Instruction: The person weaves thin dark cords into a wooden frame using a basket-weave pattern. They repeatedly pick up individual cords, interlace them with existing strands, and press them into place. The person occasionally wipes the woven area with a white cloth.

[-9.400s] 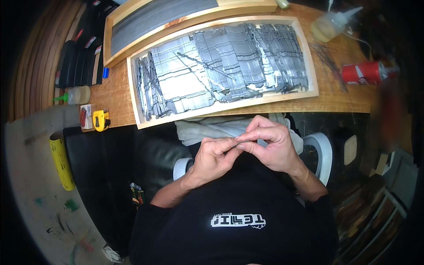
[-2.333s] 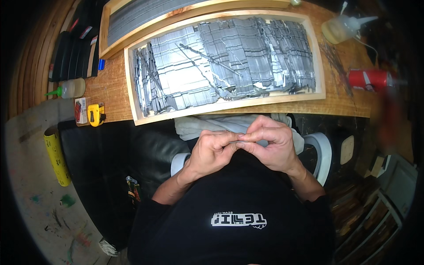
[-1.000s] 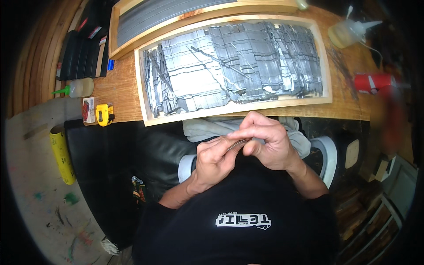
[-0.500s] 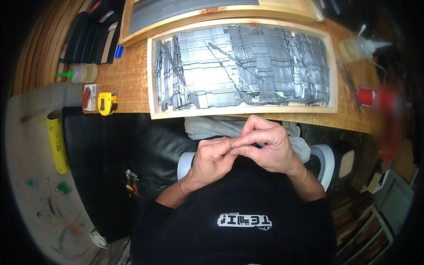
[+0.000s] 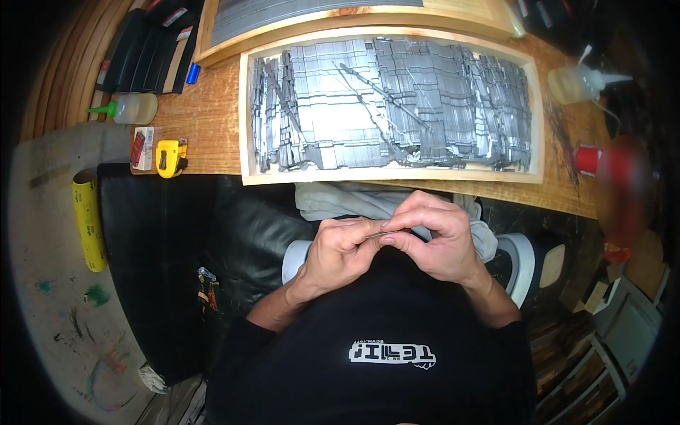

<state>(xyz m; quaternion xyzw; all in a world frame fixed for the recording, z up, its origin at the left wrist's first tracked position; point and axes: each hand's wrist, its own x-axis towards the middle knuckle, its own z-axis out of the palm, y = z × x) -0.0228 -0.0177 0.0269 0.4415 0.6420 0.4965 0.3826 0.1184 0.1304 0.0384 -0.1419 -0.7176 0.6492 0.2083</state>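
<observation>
Both hands meet in front of my chest, just below the near edge of the workbench. Between the fingertips runs a thin dark strip [image 5: 379, 234], mostly hidden by the fingers. My left hand [image 5: 343, 248] pinches one end of it between thumb and curled forefinger. At the other end, my right hand [image 5: 439, 241] grips it with thumb and fingertips. Beyond them on the bench lies a shallow wooden tray [image 5: 397, 177], filled with many narrow grey strips [image 5: 329, 106] laid in rows. A few loose strips lie slanted on top.
Behind the tray stands another wooden tray [image 5: 297, 27] with grey strips. A yellow tape measure [image 5: 170, 158], a small box [image 5: 143, 149] and a green-tipped bottle [image 5: 134, 108] sit at left. A squeeze bottle [image 5: 577, 83] stands at right. A grey cloth [image 5: 329, 202] hangs below the bench.
The hands have drawn slightly apart, the right one moving a little to the right, and more of the strip shows between them. The view has shifted slightly.
</observation>
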